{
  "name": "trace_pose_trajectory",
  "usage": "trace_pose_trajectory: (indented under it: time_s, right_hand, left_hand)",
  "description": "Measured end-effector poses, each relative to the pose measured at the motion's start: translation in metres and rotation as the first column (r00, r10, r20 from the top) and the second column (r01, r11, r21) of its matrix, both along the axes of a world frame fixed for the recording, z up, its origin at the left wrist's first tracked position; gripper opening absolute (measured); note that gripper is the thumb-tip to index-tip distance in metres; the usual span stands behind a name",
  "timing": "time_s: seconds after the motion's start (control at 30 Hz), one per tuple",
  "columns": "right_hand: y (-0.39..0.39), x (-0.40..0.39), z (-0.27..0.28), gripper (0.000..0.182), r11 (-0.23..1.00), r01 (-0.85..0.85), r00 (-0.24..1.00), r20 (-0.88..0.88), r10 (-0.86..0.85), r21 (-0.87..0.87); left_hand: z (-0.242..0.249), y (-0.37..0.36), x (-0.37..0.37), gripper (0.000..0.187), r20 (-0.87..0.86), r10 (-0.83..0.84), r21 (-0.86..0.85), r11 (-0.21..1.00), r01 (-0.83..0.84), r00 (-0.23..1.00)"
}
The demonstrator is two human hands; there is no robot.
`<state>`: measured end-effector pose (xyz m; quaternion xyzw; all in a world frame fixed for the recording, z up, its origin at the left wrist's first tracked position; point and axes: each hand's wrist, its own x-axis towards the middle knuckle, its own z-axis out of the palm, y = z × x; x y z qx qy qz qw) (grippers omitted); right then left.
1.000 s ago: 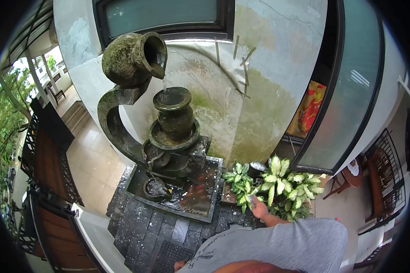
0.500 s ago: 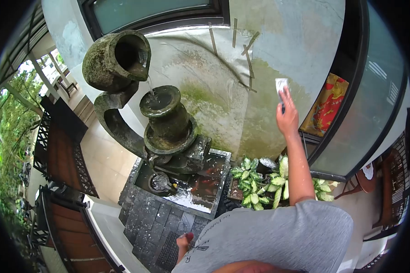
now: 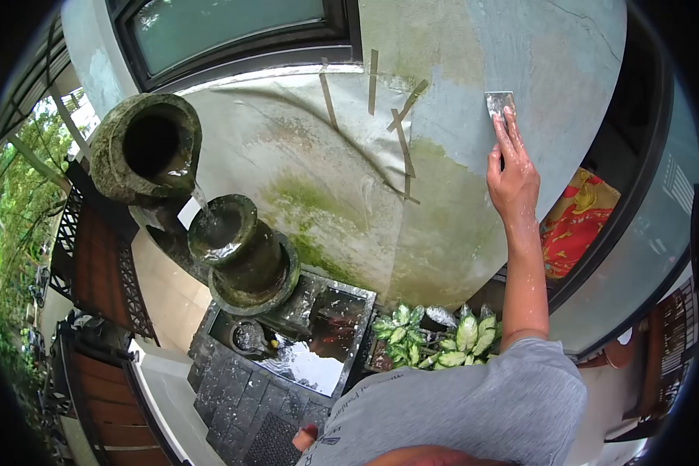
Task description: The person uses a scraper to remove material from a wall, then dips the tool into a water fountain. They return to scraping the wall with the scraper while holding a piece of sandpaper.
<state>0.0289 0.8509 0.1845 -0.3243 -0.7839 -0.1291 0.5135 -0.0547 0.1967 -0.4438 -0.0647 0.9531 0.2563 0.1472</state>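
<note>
My right hand (image 3: 512, 175) is raised to the wall (image 3: 450, 256), arm stretched out. Its fingers are closed round a putty knife (image 3: 501, 102) whose flat metal blade lies at the wall's pale blue-grey patch; the handle is mostly hidden by the palm. White specks dot the hand and forearm. Low down beside the grey shirt, my left hand (image 3: 305, 438) shows only in part, its fingers curled. Whatever it may hold is hidden.
A stone fountain jar (image 3: 132, 147) pours water onto a tiered pedestal (image 3: 248, 260) above a pond (image 3: 311, 365). Leafy potted plants (image 3: 435, 338) stand below the wall. A dark-framed glass door (image 3: 637, 256) is at right, and a window (image 3: 233, 35) above.
My right hand has moved up along the wall with the putty knife, and the blade now sits higher on the pale patch. The view has shifted, bringing the fountain lower left.
</note>
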Motion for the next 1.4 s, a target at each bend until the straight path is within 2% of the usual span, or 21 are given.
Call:
trace_pose_trajectory:
  time_s: [0.27,0.63,0.73,0.83,0.97,1.07,1.17,1.4]
  right_hand:
    - [0.001,-0.01,0.004,0.062,0.999,0.044,0.999,0.033,-0.043,-0.026]
    - [0.0,-0.016,0.001,0.061,0.999,0.055,0.998,0.043,-0.055,0.0]
    - [0.001,-0.023,0.016,0.061,0.998,0.055,0.996,0.065,-0.054,-0.011]
    - [0.001,-0.021,0.016,0.063,0.998,0.063,0.994,0.085,-0.063,0.005]
    - [0.003,-0.016,-0.005,0.063,0.995,0.099,0.99,0.094,-0.101,0.028]
    - [0.001,-0.015,-0.01,0.064,0.993,0.096,0.99,0.093,-0.102,0.068]
    - [-0.004,-0.023,0.007,0.063,0.993,0.112,0.989,0.097,-0.108,-0.044]
    - [-0.007,-0.015,0.004,0.06,0.995,0.101,0.989,0.105,-0.1,-0.003]
  left_hand:
    - [0.009,-0.011,0.014,0.039,0.028,0.208,0.01,0.978,-0.209,0.978]
    - [0.027,0.015,-0.027,0.04,0.066,0.479,0.065,0.873,-0.483,0.875]
    - [0.025,0.014,-0.04,0.04,0.16,0.435,0.071,0.89,-0.45,0.886]
    - [0.029,0.012,-0.045,0.04,0.113,0.345,0.051,0.934,-0.352,0.932]
    - [0.033,0.014,-0.041,0.039,0.134,0.456,0.066,0.882,-0.467,0.88]
    - [0.034,0.003,-0.039,0.039,0.12,0.403,0.045,0.911,-0.411,0.907]
    - [0.032,-0.006,-0.047,0.039,0.102,0.331,0.026,0.942,-0.335,0.938]
    - [0.029,-0.008,-0.038,0.039,0.1,0.179,-0.004,0.984,-0.18,0.979]
